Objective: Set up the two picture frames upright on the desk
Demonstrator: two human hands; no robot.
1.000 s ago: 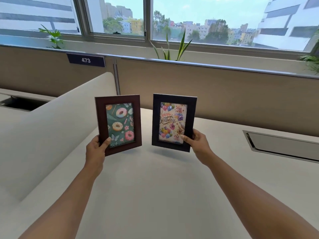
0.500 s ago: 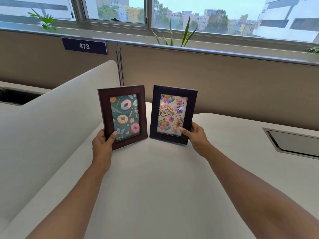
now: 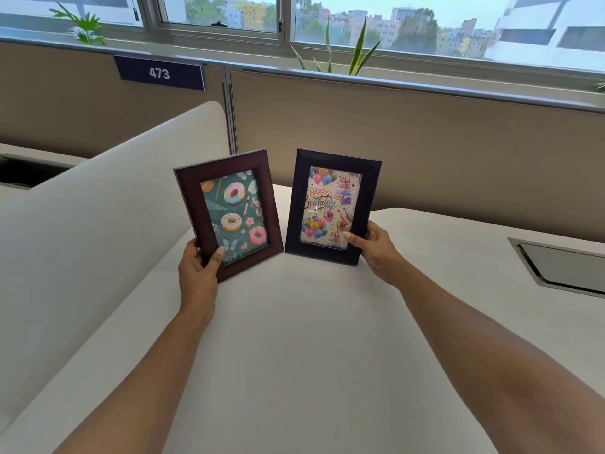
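Observation:
A reddish-brown frame [image 3: 193, 198] with a doughnut picture is gripped at its lower left corner by my left hand [image 3: 198, 270]; it tilts to the left, its bottom edge at the white desk [image 3: 294, 339]. Right beside it, a black frame [image 3: 370, 191] showing a "Happy Birthday" picture stands nearly upright with its bottom edge on the desk. My right hand [image 3: 376, 247] holds its lower right corner, thumb on the front. The two frames almost touch at their lower inner corners. Their backs and stands are hidden.
A white curved divider [image 3: 98, 204] rises along the left of the desk. A tan partition [image 3: 425, 152] with a "473" sign [image 3: 159, 73] runs behind. A metal cable hatch [image 3: 563, 267] is set into the desk at the right. Plants [image 3: 337, 50] stand behind the partition by the window.
Both frames came down from mid-air to the desk surface and closer together. The brown frame now leans more to the left. Both hands keep their grips.

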